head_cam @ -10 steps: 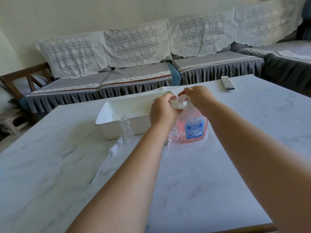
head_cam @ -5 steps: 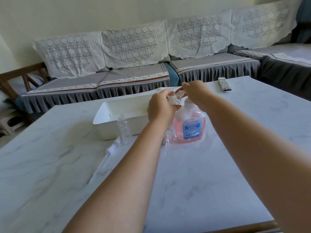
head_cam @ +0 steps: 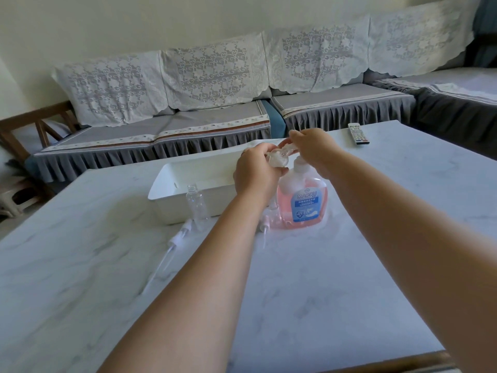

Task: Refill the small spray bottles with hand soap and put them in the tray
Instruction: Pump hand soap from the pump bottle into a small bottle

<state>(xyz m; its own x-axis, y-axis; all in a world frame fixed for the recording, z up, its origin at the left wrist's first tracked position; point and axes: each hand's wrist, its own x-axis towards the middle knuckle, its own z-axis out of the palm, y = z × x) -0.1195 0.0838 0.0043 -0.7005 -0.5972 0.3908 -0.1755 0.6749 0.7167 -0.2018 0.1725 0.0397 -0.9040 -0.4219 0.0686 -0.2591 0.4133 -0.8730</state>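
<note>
A pink hand soap bottle with a blue label stands on the marble table, right of a white tray. My left hand grips a small clear spray bottle, tilted above the soap bottle's pump. My right hand pinches the other end of that small bottle. An open, empty small bottle stands in front of the tray. Its white spray head with tube lies beside it. Another small bottle stands against the soap bottle, a second spray head next to it.
A white remote control lies at the table's far right. A grey sofa with lace covers runs behind the table. A wooden chair and a stool stand at the far left.
Both hands have kept hold of the small clear bottle above the pump. The bottle has tilted a little and the right hand has shifted slightly upward along it.
</note>
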